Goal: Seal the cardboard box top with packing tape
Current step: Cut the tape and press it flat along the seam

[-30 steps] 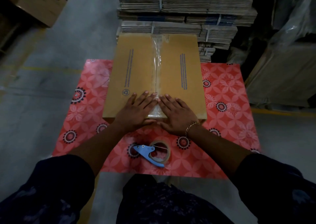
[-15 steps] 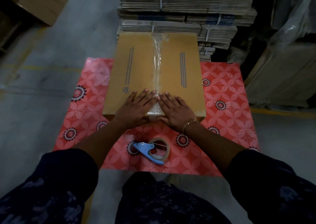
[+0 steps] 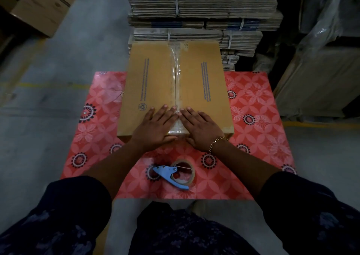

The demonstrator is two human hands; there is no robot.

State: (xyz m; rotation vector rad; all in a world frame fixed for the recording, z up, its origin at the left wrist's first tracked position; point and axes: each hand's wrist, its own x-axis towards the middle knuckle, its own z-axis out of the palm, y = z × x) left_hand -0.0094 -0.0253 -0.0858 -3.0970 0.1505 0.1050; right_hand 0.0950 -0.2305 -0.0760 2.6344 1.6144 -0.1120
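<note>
Right now both of my hands lie flat on the near end of the cardboard box (image 3: 175,91), which sits on the red flowered mat (image 3: 253,118) with its far end reaching past the mat's back edge toward the bundled stacks of flattened cartons (image 3: 204,11). My left hand (image 3: 155,127) is spread, palm down, just left of the centre seam, and my right hand (image 3: 200,127) is spread the same way just right of it, the fingertips nearly meeting over the strip of clear packing tape (image 3: 176,73) that runs the length of the seam. Neither hand is gripping anything; they only press on the top. The tape looks laid from the far edge to the near edge, with some wrinkling and shine along it, so I judge the sealing nearly done and this the rubbing-down of the near end. The flaps should be stiff enough to take firm pressure near the edges but likely give a little over the hollow middle, so I would press lightly there. The film is thin, slick on top and sticky beneath, and it creases easily, so it is better stroked outward with flat fingers than pinched. The tape roll with its blue cutter (image 3: 175,175) rests on the mat between my forearms, near the front edge, apart from the box; I would take it by the blue handle, away from the blade.
</note>
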